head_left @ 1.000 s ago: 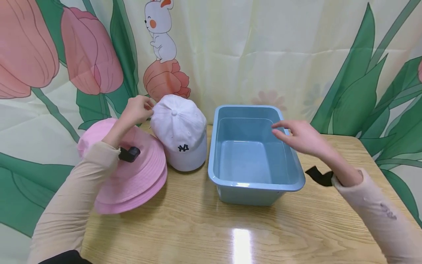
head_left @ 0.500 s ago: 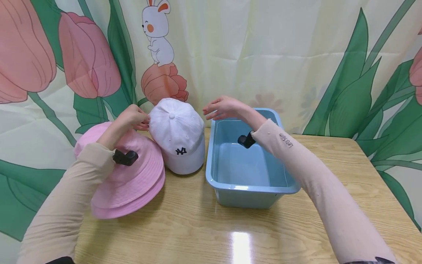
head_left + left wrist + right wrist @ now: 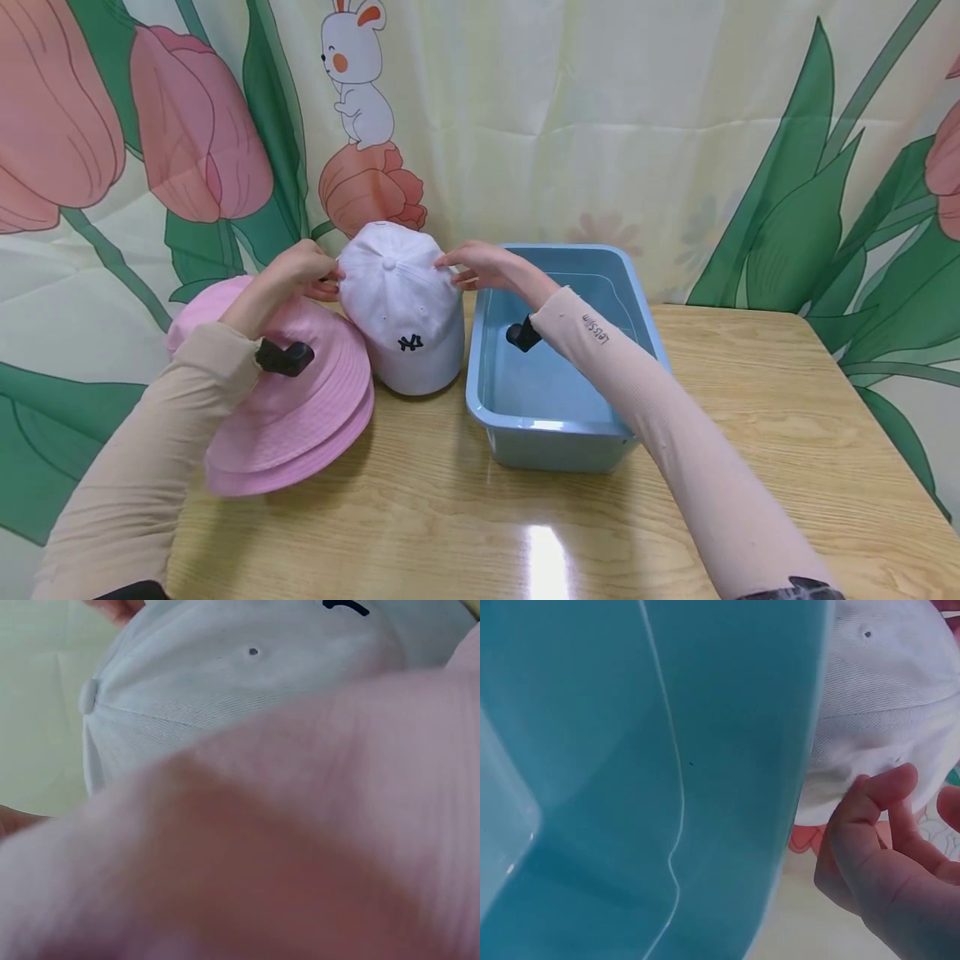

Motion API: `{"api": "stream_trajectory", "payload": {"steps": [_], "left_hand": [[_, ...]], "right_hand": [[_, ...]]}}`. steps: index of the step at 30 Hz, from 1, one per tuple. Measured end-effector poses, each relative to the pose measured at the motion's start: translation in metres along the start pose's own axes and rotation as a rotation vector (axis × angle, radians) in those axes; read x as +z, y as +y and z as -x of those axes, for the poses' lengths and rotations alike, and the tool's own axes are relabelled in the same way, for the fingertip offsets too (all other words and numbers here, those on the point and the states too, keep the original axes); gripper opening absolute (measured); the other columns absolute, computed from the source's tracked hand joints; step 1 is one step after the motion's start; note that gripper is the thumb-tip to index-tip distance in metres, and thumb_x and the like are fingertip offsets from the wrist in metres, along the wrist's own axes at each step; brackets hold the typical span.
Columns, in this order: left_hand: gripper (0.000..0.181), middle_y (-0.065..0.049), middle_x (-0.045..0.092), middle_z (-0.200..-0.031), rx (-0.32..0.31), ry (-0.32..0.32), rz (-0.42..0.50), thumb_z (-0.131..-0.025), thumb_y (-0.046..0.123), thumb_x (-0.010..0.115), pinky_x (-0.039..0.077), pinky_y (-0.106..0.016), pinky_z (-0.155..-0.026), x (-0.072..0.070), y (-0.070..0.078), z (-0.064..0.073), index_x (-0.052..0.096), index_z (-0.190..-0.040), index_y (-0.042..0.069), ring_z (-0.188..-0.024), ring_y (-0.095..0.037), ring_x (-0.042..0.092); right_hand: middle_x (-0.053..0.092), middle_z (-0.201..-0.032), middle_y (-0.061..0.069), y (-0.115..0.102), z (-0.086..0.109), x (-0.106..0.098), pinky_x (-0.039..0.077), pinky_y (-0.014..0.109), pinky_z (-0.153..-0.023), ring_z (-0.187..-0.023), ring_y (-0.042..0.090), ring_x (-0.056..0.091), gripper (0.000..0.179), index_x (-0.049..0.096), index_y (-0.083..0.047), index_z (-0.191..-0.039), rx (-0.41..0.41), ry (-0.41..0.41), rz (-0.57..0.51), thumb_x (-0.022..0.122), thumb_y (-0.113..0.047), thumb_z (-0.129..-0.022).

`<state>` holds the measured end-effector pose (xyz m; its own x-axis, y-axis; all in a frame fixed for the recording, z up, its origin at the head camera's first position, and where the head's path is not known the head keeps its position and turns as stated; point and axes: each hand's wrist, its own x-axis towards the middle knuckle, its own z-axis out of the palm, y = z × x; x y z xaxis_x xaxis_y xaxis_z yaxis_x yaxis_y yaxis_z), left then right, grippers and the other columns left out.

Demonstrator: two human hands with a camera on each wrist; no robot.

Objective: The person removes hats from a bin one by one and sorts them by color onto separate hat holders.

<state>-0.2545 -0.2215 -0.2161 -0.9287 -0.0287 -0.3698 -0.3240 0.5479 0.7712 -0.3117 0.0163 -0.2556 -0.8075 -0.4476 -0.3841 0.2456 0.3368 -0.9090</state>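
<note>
A white baseball cap (image 3: 405,308) with a dark NY emblem stands on the table, its brim turned toward me. My left hand (image 3: 303,268) is at the left side of the crown, fingers bent and fingertips right at the fabric; their grip is largely hidden. On the opposite side, my right hand (image 3: 483,265) reaches across the bin, its loosely bent fingers (image 3: 889,787) at the crown's edge. Left of the cap lie stacked pink bucket hats (image 3: 315,400), partly under my left forearm. In the left wrist view, a blurred pink surface covers much of the white cap (image 3: 225,667).
A blue plastic bin (image 3: 551,427) stands right of the cap, my right forearm over it. All of this rests on a wooden table (image 3: 787,417). Behind it hangs a curtain (image 3: 600,108) printed with tulips and a rabbit.
My right hand has swung left from the bin's right side to the cap's right edge. My left hand has settled slightly lower at the cap's left side. The cap keeps its place.
</note>
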Motion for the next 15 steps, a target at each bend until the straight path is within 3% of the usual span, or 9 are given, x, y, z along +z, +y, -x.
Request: {"api": "stream_trajectory", "payload": {"steps": [5, 10, 15], "left_hand": [[0.017, -0.008, 0.047, -0.079, 0.024, -0.003, 0.040, -0.087, 0.002, 0.041, 0.054, -0.026, -0.062, -0.001, 0.001, -0.001, 0.053, -0.075, -0.002, -0.056, -0.009, 0.058], [0.014, -0.007, 0.051, -0.077, 0.050, 0.018, 0.045, -0.087, 0.002, 0.045, 0.053, -0.024, -0.062, -0.001, 0.001, -0.001, 0.054, -0.079, -0.002, -0.058, -0.007, 0.058], [0.014, -0.006, 0.052, -0.080, 0.057, 0.027, -0.002, -0.088, 0.004, 0.045, 0.054, -0.025, -0.064, 0.001, 0.000, -0.001, 0.051, -0.075, 0.000, -0.060, -0.005, 0.057]], "right_hand": [[0.041, -0.107, 0.002, 0.002, -0.002, -0.005, 0.037, 0.028, -0.080, -0.087, 0.018, 0.040, 0.035, 0.053, -0.005, -0.123, -0.007, 0.017, -0.071, 0.049, -0.019, -0.091], [0.044, -0.097, 0.001, 0.004, 0.001, -0.011, 0.036, 0.028, -0.073, -0.076, 0.016, 0.036, 0.033, 0.054, -0.005, -0.121, -0.033, 0.070, -0.111, 0.048, -0.018, -0.091], [0.041, -0.090, 0.000, 0.008, 0.001, -0.009, 0.037, 0.028, -0.069, -0.073, 0.015, 0.036, 0.030, 0.055, -0.002, -0.116, -0.028, 0.083, -0.063, 0.049, -0.017, -0.091]]}}
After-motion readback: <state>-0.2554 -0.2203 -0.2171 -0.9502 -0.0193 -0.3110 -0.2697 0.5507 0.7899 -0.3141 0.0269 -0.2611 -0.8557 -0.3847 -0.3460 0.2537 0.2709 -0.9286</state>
